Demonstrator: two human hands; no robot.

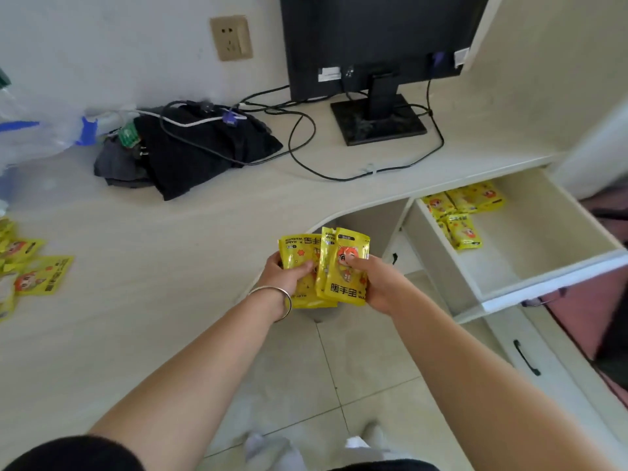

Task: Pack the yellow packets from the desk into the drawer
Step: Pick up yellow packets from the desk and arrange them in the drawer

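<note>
Both hands hold a small stack of yellow packets (343,287) in front of the desk's curved edge. My left hand (289,275), with a silver bangle on its wrist, grips the stack's left side. My right hand (375,283) grips the right side, thumb on the front packet. The open drawer (543,253) sits to the right, with several yellow packets (462,212) lying at its back left. More yellow packets (30,266) lie on the desk at the far left.
A black monitor (377,45) stands at the back of the desk (153,300), its cables trailing across the top. Dark clothes (190,151) are piled at the back left beside a plastic bag (34,124). Shut drawers with a black handle (526,356) lie below the open one.
</note>
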